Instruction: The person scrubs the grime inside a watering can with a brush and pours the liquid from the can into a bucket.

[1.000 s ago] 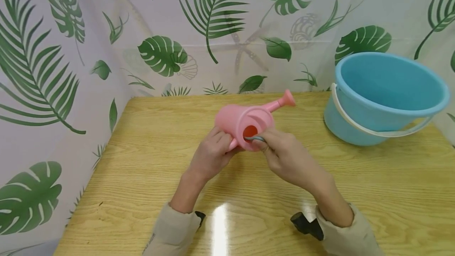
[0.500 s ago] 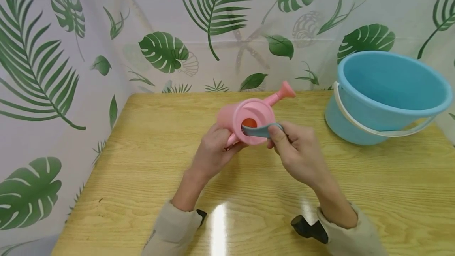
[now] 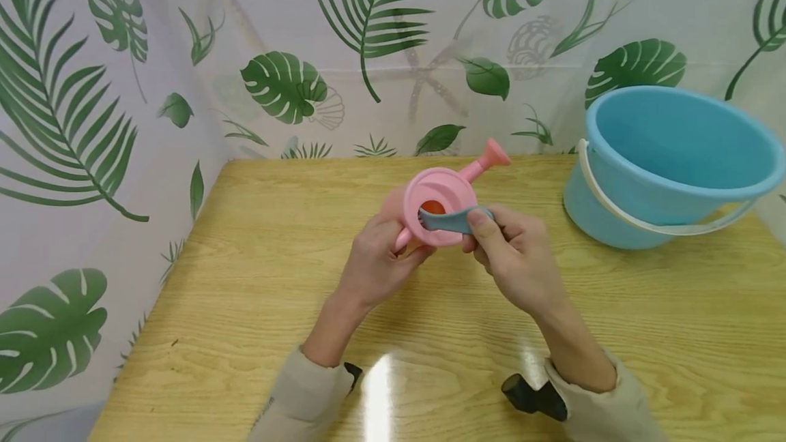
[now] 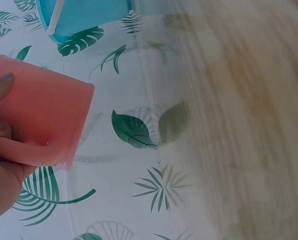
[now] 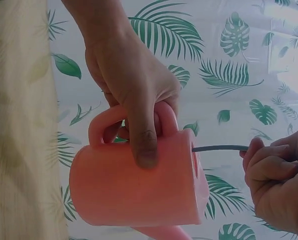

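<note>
In the head view my left hand [image 3: 376,261] grips the handle of a pink watering can [image 3: 393,204]. The can is tilted, its mouth facing me and its spout pointing up to the right. Through the mouth's round hole an orange interior shows. My right hand [image 3: 516,251] pinches a flat, curved blue-grey handle [image 3: 451,221]; its far end is in the hole and hidden, so its kind cannot be told. In the right wrist view this thin handle [image 5: 219,148] enters the can [image 5: 134,190] from the side. The left wrist view shows fingers round the can handle [image 4: 24,151].
A light blue bucket [image 3: 626,220] with a white bail handle [image 3: 620,220] stands at the right on the wood-grain table [image 3: 245,278]. A leaf-printed sheet [image 3: 276,5] rises behind and at the left.
My right hand has drawn back to the right, so more of the blue-grey handle shows outside the hole. The watering can has risen slightly and turned its mouth more towards me.
</note>
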`<state>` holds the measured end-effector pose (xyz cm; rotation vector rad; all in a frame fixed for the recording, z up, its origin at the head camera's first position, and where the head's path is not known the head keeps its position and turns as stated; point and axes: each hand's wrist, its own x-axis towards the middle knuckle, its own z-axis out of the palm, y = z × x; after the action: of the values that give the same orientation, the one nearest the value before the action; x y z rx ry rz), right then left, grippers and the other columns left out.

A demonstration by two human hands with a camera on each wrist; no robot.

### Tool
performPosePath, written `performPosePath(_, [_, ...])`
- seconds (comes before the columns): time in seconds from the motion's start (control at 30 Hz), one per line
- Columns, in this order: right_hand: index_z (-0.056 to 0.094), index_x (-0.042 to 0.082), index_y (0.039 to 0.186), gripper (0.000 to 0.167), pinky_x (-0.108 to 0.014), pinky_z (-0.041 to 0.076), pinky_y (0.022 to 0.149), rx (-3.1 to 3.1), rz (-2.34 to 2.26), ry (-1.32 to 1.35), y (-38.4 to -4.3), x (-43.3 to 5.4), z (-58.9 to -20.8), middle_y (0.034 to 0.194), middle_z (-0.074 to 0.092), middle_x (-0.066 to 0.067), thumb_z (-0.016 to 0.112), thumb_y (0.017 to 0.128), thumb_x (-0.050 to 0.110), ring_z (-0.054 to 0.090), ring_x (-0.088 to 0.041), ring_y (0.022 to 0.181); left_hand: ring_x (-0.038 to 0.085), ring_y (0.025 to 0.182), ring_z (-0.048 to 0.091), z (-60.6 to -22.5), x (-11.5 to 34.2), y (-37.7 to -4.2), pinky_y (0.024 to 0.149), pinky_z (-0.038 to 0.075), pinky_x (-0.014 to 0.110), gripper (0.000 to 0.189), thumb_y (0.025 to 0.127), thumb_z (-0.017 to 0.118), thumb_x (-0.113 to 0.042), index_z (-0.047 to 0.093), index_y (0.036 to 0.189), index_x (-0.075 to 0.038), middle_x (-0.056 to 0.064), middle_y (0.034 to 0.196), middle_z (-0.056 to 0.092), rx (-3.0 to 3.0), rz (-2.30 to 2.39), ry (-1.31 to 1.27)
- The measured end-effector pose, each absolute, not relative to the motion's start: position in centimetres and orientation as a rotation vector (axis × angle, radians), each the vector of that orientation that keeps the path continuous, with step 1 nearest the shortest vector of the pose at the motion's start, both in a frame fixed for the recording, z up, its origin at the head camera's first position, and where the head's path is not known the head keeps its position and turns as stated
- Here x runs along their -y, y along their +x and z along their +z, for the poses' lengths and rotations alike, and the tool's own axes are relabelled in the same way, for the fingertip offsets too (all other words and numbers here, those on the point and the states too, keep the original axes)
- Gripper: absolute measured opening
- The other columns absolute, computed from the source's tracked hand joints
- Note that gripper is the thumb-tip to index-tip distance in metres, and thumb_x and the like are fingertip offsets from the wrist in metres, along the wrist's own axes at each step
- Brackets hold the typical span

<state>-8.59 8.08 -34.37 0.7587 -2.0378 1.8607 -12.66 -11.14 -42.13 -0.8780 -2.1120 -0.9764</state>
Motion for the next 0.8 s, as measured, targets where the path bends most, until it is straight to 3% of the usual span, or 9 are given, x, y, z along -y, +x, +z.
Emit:
performPosePath(0.13, [0.061, -0.001, 0.073, 0.032, -0.030, 0.024, 0.037, 2.088, 1.834, 0.750, -8.8, -7.9, -34.5, 0.052, 0.043, -0.002, 0.049, 0.102, -0.002, 0.032, -0.009, 0.043, 0.017, 0.072, 0.044, -41.9, 11.0, -12.6, 0.067, 0.040, 0.028, 0.038, 0.076, 0.087, -0.012, 0.050, 0.072, -0.007, 0.001, 0.065, 0.038, 2.126, -0.986, -0.883])
performPosePath(0.2, [0.060, -0.001, 0.072, 0.032, -0.030, 0.025, 0.038, 2.133, 1.824, 0.721, -9.0, -7.7, -34.7, 0.053, 0.043, -0.002, 0.050, 0.102, -0.001, 0.032, -0.008, 0.044, 0.017, 0.074, 0.048, -41.8, 10.9, -12.4, 0.070, 0.046, 0.027, 0.030, 0.075, 0.087, -0.012, 0.058, 0.077, -0.004, 0.002, 0.068, 0.047, 2.117, -0.989, -0.890])
performPosePath(0.3, [0.059, -0.002, 0.071, 0.033, -0.030, 0.025, 0.039, 2.203, 1.832, 0.650, -9.1, -7.5, -35.0, 0.053, 0.041, -0.001, 0.051, 0.102, 0.003, 0.032, -0.008, 0.046, 0.017, 0.081, 0.056, -41.5, 10.6, -12.2, 0.079, 0.052, 0.024, 0.028, 0.075, 0.087, -0.012, 0.066, 0.091, -0.002, 0.005, 0.083, 0.062, 2.114, -1.010, -0.916])
performPosePath(0.47, [0.059, -0.002, 0.071, 0.033, -0.027, 0.025, 0.041, 2.295, 1.836, 0.570, -9.2, -7.4, -35.0, 0.054, 0.042, 0.000, 0.054, 0.102, 0.008, 0.031, -0.008, 0.047, 0.015, 0.081, 0.057, -41.4, 10.4, -11.9, 0.080, 0.051, 0.021, 0.032, 0.075, 0.087, -0.014, 0.066, 0.095, -0.001, 0.007, 0.096, 0.065, 2.129, -1.017, -0.938])
performPosePath(0.7, [0.057, -0.011, 0.074, 0.034, -0.033, 0.014, 0.038, 2.122, 2.070, 0.633, -8.9, -8.2, -34.2, 0.051, 0.038, 0.001, 0.048, 0.104, 0.003, 0.021, -0.016, 0.041, 0.014, 0.071, 0.047, -41.3, 10.9, -11.8, 0.068, 0.046, 0.025, 0.032, 0.075, 0.088, -0.015, 0.059, 0.081, -0.005, 0.000, 0.069, 0.052, 2.201, -0.980, -0.891])
performPosePath(0.8, [0.056, -0.011, 0.073, 0.036, -0.033, 0.011, 0.038, 2.084, 2.113, 0.604, -8.6, -8.6, -33.8, 0.052, 0.038, -0.001, 0.049, 0.104, 0.006, 0.019, -0.018, 0.042, 0.014, 0.070, 0.046, -41.4, 11.1, -11.9, 0.067, 0.044, 0.025, 0.030, 0.075, 0.087, -0.013, 0.058, 0.080, -0.006, -0.001, 0.068, 0.049, 2.235, -0.990, -0.884])
